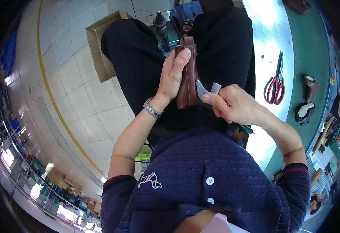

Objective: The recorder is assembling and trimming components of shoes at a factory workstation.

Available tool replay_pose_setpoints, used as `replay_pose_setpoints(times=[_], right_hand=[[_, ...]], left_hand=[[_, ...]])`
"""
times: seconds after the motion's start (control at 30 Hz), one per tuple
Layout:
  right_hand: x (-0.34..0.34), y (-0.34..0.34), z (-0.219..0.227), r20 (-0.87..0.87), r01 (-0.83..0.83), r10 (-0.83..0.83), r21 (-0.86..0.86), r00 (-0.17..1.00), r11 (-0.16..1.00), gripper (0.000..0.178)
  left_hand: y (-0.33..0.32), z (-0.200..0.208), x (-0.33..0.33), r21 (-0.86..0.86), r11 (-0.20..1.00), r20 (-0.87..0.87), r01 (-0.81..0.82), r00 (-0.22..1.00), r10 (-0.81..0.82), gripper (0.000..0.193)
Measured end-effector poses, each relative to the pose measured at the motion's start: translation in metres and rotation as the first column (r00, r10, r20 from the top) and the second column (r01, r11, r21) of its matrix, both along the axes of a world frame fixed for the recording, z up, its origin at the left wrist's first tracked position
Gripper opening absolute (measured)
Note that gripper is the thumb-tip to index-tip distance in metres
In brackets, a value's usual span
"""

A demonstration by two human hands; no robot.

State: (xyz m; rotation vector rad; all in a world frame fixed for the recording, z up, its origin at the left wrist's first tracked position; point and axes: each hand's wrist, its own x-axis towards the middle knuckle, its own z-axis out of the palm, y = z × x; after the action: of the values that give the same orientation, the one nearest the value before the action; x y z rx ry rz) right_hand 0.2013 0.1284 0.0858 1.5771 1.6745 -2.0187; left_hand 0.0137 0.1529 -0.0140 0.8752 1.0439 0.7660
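Note:
Between my knees stands a brown leather boot [186, 87], its pull tab pointing away from me. My left hand [172, 75] is closed around its left side, with the thumb pressed on the leather near the top. In my right hand [236, 103] is a hammer [201, 90] with a silver head and a curved, tapering end. That curved end lies against or very near the boot's right side; contact cannot be made out exactly. Most of the handle is hidden by my fingers, and a dark green end pokes out below my hand.
Scissors [275, 85] with red-and-black handles lie on the shiny metal tabletop [265, 31] at my right. Beyond, a green surface [290, 149] bears small brown boots [311, 87]. An open cardboard box [100, 58] and a metal post [160, 23] stand ahead on the left.

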Motion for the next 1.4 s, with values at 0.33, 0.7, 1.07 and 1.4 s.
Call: replay_pose_setpoints(times=[0.33, 0.7, 1.07, 1.4], right_hand=[[0.016, -0.019, -0.022, -0.161, 0.244, -0.287, -0.241, 0.944, 0.939, 0.061], [0.007, 0.022, 0.012, 0.102, -0.296, 0.289, 0.066, 0.952, 0.953, 0.068], [0.049, 0.03, -0.021, 0.268, 0.347, -0.409, 0.252, 0.872, 0.904, 0.06], [0.129, 0.022, -0.069, 0.555, 0.104, -0.61, 0.685, 0.566, 0.721, 0.036]], left_hand=[[-0.005, -0.008, -0.001, 0.078, 0.996, 0.104, -0.049, 0.994, 0.041, 0.046], [-0.013, -0.008, 0.003, 0.14, 0.99, -0.002, -0.02, 1.0, 0.02, 0.048], [0.014, -0.016, 0.003, -0.107, 0.994, 0.21, 0.023, 0.978, 0.0, 0.057], [-0.01, -0.03, -0.023, 0.271, 0.909, 0.168, 0.316, 0.915, -0.368, 0.124]])
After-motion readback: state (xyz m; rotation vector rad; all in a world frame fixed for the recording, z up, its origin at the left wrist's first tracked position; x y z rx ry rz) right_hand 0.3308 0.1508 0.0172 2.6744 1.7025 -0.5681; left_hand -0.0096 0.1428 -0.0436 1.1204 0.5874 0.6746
